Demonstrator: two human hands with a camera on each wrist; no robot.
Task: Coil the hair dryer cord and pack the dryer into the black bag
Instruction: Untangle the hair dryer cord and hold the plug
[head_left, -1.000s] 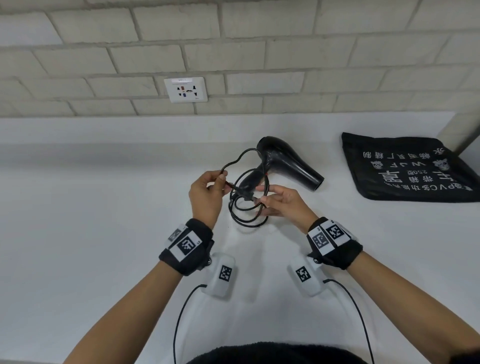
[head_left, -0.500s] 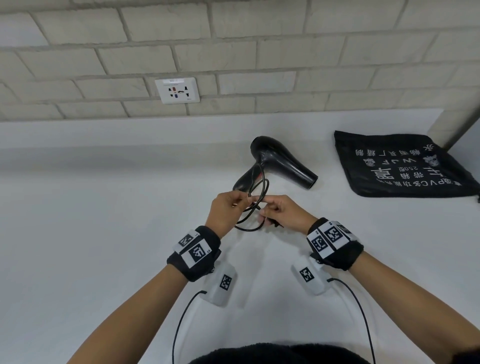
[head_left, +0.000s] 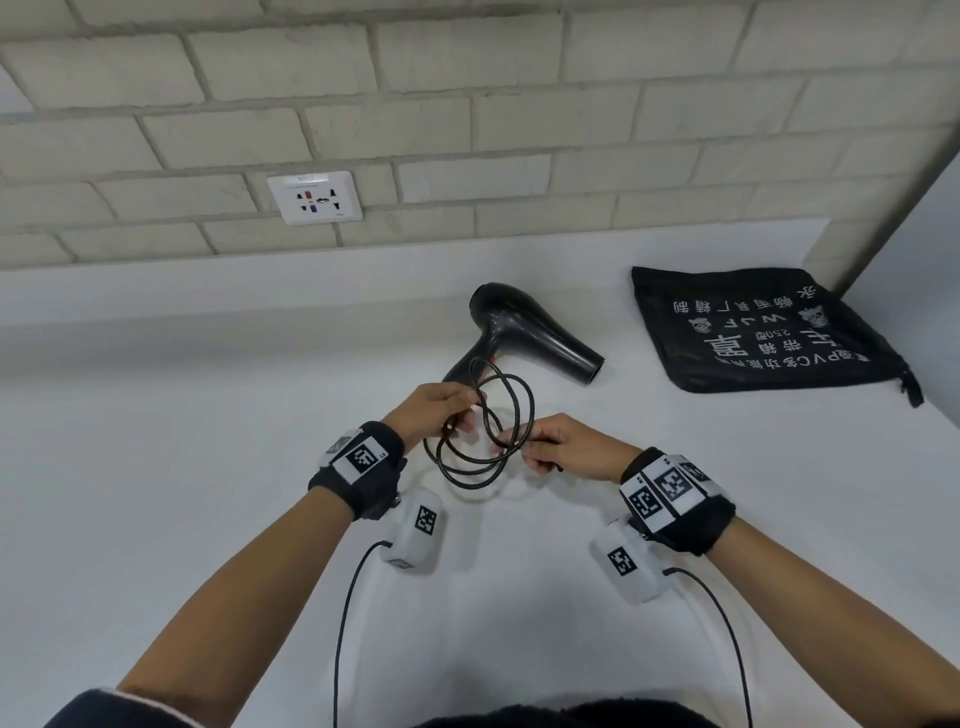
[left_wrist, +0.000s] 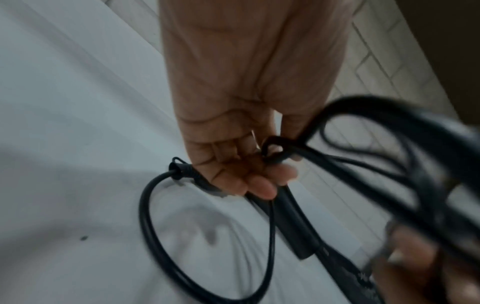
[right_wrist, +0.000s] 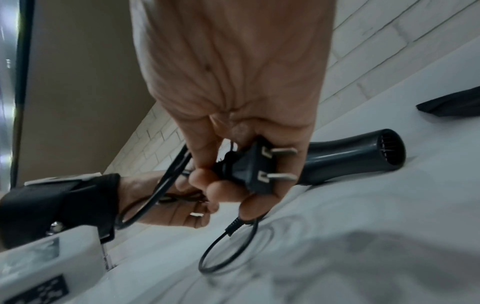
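A black hair dryer (head_left: 524, 332) lies on the white counter (head_left: 208, 467), nozzle pointing right. Its black cord (head_left: 511, 410) is gathered in loops between both hands, just in front of the dryer's handle. My left hand (head_left: 441, 410) pinches the loops at their left side; the same grip shows in the left wrist view around the cord (left_wrist: 280, 152). My right hand (head_left: 566, 447) grips the two-pin plug (right_wrist: 249, 170) with some cord, and the dryer (right_wrist: 353, 154) lies behind it. The black bag (head_left: 769, 332) with white print lies flat at the right.
A brick wall runs behind the counter, with a white wall socket (head_left: 314, 197) at the back left. A wall corner stands at the far right behind the bag. The bag's zipper pull (head_left: 911, 387) hangs at its near right corner.
Both hands have drawn the cord into tighter loops and shifted slightly right, in front of the dryer's handle. The loops now stand open between the hands. Dryer and bag lie as before.
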